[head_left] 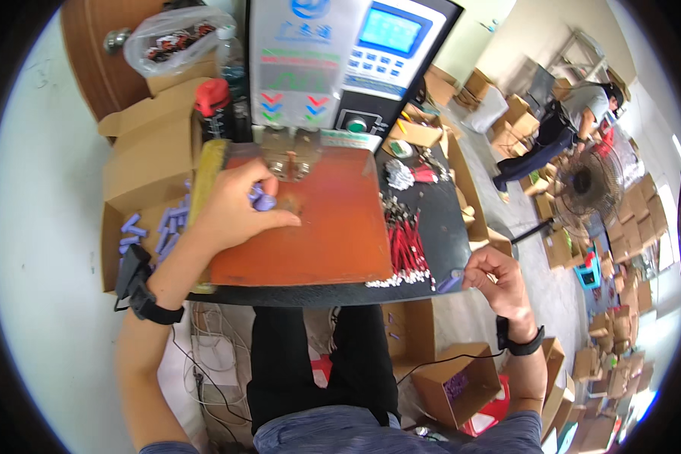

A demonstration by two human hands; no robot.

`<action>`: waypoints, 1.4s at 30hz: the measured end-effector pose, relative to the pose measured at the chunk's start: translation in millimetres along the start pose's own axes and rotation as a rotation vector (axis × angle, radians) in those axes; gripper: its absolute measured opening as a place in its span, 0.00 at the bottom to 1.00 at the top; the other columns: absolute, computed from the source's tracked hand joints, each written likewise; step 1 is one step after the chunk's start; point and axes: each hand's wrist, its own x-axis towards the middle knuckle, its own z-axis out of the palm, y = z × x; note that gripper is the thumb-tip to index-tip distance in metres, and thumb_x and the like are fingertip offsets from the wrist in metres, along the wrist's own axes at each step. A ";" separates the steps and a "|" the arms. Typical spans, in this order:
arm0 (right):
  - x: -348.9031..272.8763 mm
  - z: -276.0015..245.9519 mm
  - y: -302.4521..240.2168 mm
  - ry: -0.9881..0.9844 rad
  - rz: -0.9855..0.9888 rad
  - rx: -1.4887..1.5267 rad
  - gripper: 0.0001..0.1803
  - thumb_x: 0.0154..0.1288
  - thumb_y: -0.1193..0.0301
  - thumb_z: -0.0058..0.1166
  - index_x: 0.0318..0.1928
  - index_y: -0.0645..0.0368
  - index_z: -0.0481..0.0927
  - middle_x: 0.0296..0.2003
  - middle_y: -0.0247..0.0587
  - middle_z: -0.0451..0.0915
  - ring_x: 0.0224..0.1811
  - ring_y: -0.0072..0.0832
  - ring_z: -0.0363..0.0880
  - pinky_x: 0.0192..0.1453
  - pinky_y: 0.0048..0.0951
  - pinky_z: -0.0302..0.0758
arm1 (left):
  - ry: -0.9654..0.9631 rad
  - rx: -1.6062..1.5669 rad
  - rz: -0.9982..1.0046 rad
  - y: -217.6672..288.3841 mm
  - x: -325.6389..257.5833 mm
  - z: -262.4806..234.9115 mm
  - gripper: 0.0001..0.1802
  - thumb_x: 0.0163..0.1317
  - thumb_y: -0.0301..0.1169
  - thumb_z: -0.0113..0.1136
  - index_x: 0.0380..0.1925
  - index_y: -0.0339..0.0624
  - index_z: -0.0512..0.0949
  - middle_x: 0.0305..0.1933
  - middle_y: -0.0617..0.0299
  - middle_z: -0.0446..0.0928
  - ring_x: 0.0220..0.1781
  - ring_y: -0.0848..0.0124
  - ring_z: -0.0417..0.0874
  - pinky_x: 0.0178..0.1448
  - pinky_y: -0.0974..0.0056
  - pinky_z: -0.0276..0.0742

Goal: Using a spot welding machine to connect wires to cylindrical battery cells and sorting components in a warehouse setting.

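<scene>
Small purple cylindrical cell (263,201), held on the orange-brown rectangular work plate (333,234) just below the brass-coloured metal fixture (289,155) of the machine. The left hand (234,206) is closed around this cell, fingers curled over it and the thumb stretched out along the plate toward the right. The right hand (499,276) is at the right front corner of the black surface (439,204), its fingers pinched on a second small purple cell (450,282) that lies at the surface's edge. Both wrists carry black bands, each with a thin cable.

Between the two hands, a bundle of red wires with white end connectors (407,246) lies on the black surface just right of the orange plate. Behind the plate stands a white and black upright machine with a blue screen and a keypad (348,53).

To the left of the plate, an open brown cardboard box holding loose purple cells (155,227) sits beside the surface; a yellow strip (204,178) runs along the plate's left edge. A clear plastic bag of small parts (170,38) rests on cartons behind it. On the floor below the right hand, an open cardboard box (450,382) holds more purple pieces. In the far right background a seated person (567,125) works among stacked cartons near a floor fan (586,185).
</scene>
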 end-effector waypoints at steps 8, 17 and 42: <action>14.3 1.6 69.1 0.074 0.044 -0.490 0.09 0.56 0.68 0.61 0.35 0.59 0.81 0.33 0.41 0.82 0.35 0.33 0.82 0.37 0.29 0.76 | 0.072 0.127 0.031 -6.0 -0.6 -0.5 0.22 0.38 0.32 0.78 0.16 0.40 0.69 0.20 0.67 0.66 0.22 0.77 0.63 0.27 0.69 0.58; 125.5 40.7 90.4 0.107 0.505 -0.545 0.15 0.54 0.57 0.62 0.29 0.57 0.84 0.19 0.33 0.82 0.28 0.29 0.84 0.38 0.33 0.78 | 0.099 0.062 0.100 -0.9 2.5 2.9 0.18 0.39 0.32 0.78 0.20 0.38 0.75 0.22 0.65 0.71 0.23 0.74 0.69 0.28 0.68 0.64; 119.1 9.4 102.9 0.165 0.392 0.462 0.06 0.62 0.76 0.58 0.37 0.66 0.79 0.30 0.39 0.81 0.32 0.25 0.83 0.34 0.23 0.82 | -0.034 0.018 -0.034 2.2 2.5 -4.4 0.14 0.46 0.28 0.72 0.33 0.36 0.81 0.29 0.63 0.77 0.27 0.78 0.73 0.32 0.71 0.68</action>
